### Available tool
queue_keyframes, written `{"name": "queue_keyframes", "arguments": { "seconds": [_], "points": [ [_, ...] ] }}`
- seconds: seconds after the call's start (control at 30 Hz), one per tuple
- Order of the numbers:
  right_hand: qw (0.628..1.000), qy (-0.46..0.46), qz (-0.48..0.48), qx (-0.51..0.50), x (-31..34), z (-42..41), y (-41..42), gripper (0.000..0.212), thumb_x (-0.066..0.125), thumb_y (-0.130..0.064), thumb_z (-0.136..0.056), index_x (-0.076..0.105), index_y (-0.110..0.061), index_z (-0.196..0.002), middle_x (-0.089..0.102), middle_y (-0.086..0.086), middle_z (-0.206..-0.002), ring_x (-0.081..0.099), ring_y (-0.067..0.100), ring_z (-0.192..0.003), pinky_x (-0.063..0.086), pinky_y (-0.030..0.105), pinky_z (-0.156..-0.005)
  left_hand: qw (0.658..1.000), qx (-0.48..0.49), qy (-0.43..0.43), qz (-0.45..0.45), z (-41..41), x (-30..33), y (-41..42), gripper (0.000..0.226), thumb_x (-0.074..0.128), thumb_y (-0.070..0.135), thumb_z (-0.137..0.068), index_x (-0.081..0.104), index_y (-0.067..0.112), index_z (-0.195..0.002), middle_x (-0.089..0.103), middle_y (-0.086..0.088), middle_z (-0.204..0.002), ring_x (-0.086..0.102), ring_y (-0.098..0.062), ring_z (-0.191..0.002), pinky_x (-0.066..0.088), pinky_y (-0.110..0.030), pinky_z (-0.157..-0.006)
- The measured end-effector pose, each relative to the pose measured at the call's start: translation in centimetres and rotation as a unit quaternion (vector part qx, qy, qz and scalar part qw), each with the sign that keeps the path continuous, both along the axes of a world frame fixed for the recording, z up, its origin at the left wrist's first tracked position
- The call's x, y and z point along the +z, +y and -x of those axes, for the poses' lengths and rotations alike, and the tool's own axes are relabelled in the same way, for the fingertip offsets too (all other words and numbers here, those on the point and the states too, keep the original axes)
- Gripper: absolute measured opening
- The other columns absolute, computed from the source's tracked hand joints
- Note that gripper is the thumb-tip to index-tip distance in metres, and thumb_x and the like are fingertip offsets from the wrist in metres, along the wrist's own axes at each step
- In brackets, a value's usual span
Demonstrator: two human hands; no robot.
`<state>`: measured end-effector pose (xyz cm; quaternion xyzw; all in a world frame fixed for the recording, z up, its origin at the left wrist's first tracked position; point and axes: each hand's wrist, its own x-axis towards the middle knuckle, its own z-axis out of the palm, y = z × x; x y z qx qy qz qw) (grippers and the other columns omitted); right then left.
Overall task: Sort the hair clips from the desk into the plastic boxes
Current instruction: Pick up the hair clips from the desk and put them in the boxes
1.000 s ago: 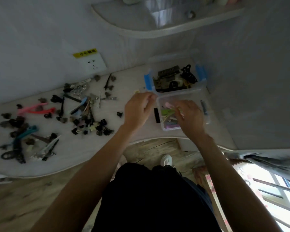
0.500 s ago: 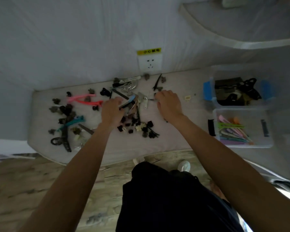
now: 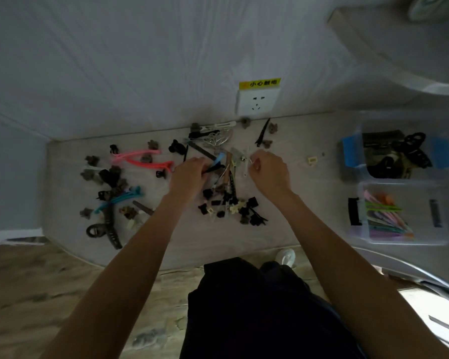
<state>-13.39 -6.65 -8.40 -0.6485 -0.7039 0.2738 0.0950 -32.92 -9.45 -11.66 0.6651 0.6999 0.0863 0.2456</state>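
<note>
Many hair clips lie scattered on the pale desk [image 3: 296,229]. Its middle holds a heap of small black claw clips [image 3: 231,207]. Pink clips [image 3: 140,156], a teal clip [image 3: 122,200] and a large dark claw clip [image 3: 104,226] lie to the left. My left hand [image 3: 189,174] is closed on a blue clip [image 3: 218,160] in the heap. My right hand [image 3: 268,172] pinches a thin white clip [image 3: 246,164] just right of it. At the right stand a blue-latched box [image 3: 350,151] holding dark clips and a clear box [image 3: 405,240] holding colourful slim clips.
A wall socket [image 3: 257,101] with a yellow label sits right behind the heap. A curved shelf [image 3: 399,53] overhangs the upper right. The desk's rounded front edge runs just above my lap, with wooden floor [image 3: 36,294] below on the left.
Both hands left the clear box and moved left to the middle heap. My view swung left with them. In the last half second the fingers closed on clips there.
</note>
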Motion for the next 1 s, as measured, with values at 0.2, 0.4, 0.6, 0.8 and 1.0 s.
{"name": "queue_keyframes", "arguments": {
  "seconds": [0.2,0.4,0.6,0.8,1.0],
  "points": [
    [0.998,-0.047,0.044,-0.017,-1.4,3.9,1.1,0.024,0.057,-0.022,-0.09,0.052,-0.006,-0.107,0.052,0.018,-0.114,0.052,0.031,-0.1,0.041,0.033,-0.072,0.999,-0.016,-0.008,0.039,0.5,0.3,0.6,0.026,0.066,0.023,-0.081,0.061,0.013,-0.105,0.067,-0.009,-0.101,0.061,-0.026,-0.093,0.044,-0.033,-0.074],
    [0.998,-0.053,0.03,-0.021,-1.7,3.6,0.4,0.029,0.061,-0.012,-0.085,0.047,-0.008,-0.11,0.05,0.016,-0.114,0.052,0.029,-0.098,0.035,0.03,-0.068,0.998,-0.036,0.045,-0.019,0.9,0.7,1.0,0.024,0.06,0.023,-0.085,0.062,0.019,-0.109,0.064,-0.005,-0.102,0.061,-0.025,-0.092,0.042,-0.033,-0.069],
    [0.998,-0.038,0.04,-0.028,-1.6,1.7,-0.1,0.026,0.059,-0.012,-0.086,0.046,-0.007,-0.107,0.061,0.014,-0.102,0.059,0.027,-0.087,0.036,0.028,-0.065,0.994,-0.07,0.044,-0.077,1.6,0.7,2.8,0.022,0.061,0.016,-0.085,0.065,0.012,-0.107,0.06,-0.009,-0.118,0.051,-0.029,-0.113,0.049,-0.041,-0.085],
    [0.993,-0.093,0.068,-0.016,-1.5,0.7,-0.9,0.035,0.062,-0.026,-0.085,0.049,-0.01,-0.114,0.062,0.01,-0.109,0.059,0.026,-0.098,0.04,0.029,-0.073,0.991,-0.093,0.078,-0.061,1.8,0.9,3.9,0.026,0.059,0.017,-0.086,0.065,0.012,-0.111,0.065,-0.009,-0.114,0.05,-0.028,-0.114,0.048,-0.042,-0.087],
    [0.985,-0.164,0.049,0.01,-1.7,0.3,-1.8,0.03,0.059,-0.034,-0.088,0.056,-0.01,-0.105,0.062,0.01,-0.106,0.058,0.025,-0.096,0.04,0.031,-0.078,0.983,-0.131,0.084,-0.097,1.5,1.2,3.2,0.028,0.06,0.016,-0.086,0.064,0.011,-0.113,0.068,-0.015,-0.107,0.057,-0.032,-0.104,0.045,-0.04,-0.087]
  ]
}}
